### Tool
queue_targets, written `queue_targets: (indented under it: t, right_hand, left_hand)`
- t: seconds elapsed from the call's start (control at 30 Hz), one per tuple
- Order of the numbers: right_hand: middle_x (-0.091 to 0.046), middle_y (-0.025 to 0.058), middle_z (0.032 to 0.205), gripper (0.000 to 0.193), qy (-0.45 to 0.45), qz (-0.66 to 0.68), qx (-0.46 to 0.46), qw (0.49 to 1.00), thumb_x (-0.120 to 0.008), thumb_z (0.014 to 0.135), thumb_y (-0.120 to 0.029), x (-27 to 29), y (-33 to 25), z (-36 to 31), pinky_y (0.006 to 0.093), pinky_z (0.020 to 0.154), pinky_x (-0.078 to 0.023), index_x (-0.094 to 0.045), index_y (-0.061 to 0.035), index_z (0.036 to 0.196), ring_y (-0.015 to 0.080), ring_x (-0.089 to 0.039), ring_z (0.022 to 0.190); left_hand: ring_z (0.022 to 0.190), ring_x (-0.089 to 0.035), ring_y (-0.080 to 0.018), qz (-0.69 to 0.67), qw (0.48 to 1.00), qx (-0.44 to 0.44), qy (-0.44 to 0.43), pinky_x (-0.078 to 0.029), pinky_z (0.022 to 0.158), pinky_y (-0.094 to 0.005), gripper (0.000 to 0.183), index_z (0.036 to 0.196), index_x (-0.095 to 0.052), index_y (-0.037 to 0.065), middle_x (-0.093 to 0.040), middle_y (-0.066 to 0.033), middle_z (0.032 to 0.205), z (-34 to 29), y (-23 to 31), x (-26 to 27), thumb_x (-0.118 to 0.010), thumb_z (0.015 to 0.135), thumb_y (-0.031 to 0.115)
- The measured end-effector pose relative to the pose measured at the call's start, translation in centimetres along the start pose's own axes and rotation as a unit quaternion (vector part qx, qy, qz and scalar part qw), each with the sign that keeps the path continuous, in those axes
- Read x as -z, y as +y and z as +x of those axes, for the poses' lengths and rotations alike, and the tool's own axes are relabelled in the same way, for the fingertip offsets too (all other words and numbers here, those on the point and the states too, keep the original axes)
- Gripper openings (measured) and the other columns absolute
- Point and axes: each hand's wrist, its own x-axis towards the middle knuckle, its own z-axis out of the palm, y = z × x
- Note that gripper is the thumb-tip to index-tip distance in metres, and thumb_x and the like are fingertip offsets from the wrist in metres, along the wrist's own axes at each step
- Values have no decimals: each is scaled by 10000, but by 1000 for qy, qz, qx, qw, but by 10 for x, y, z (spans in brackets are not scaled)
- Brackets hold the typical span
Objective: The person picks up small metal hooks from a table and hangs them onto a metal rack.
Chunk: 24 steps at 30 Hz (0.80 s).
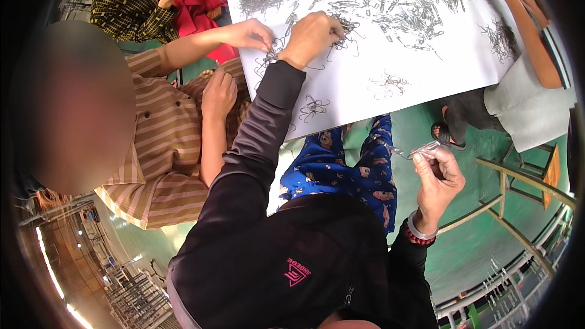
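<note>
My left hand [312, 38] reaches over the white table. Its fingers are bent and closed at a small pile of dark wire hooks [348, 31]; the fingertips are partly hidden, so what they pinch does not show. Low to the right, beyond the table's near edge, my right hand [440, 178] is raised with thumb and fingers closed on a shiny, elongated clip [428, 148]. A thin, dark linked piece [390, 147] trails leftward from it. Loose hooks lie near the table's front edge in two small clusters, one on the left [313, 107] and one farther right [391, 83].
Many shiny metal pieces [390, 0] spread over the far part of the white table [359, 94]. A co-worker's hand [253, 35] in striped clothing touches hooks close to my left hand. Other people sit far left and right. A wooden-topped metal stool [551, 173] stands at right.
</note>
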Motion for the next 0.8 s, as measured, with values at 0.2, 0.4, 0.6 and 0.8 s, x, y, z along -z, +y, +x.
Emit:
queue_targets:
  t: [0.2,0.4,0.6,0.8]
  right_hand:
    - [-618,63,847,200,16,6,19,1000,-674,726,133,11,3,-3,212,703,-469,-615,33,889,96,-575,769]
    - [-629,36,852,188,34,7,16,999,-663,742,124,8,5,-13,203,717,-480,-625,26,898,78,-589,783]
    - [-631,13,842,187,45,5,31,998,-677,742,102,-1,4,-17,191,705,-474,-642,1,895,59,-579,762]
    - [-636,15,835,178,45,-8,25,999,-690,742,84,-5,7,-21,182,689,-474,-651,3,896,53,-575,745]
  left_hand:
    - [887,-584,-255,113,986,-88,81,-495,734,-361,89,840,-678,111,-577,-64,849,-3,-3,-56,-648,759,135]
    - [870,-589,-276,66,972,-145,171,-484,748,-363,94,857,-632,84,-601,-84,897,-21,-4,-39,-583,820,155]
    - [730,-597,-237,-215,971,54,92,-485,645,-372,134,947,-558,23,-600,-113,804,-41,6,-2,-502,892,132]
    - [750,-592,-147,-616,782,74,-49,-526,678,-266,188,1045,-541,-52,-576,-72,866,-72,54,-18,-551,890,54]
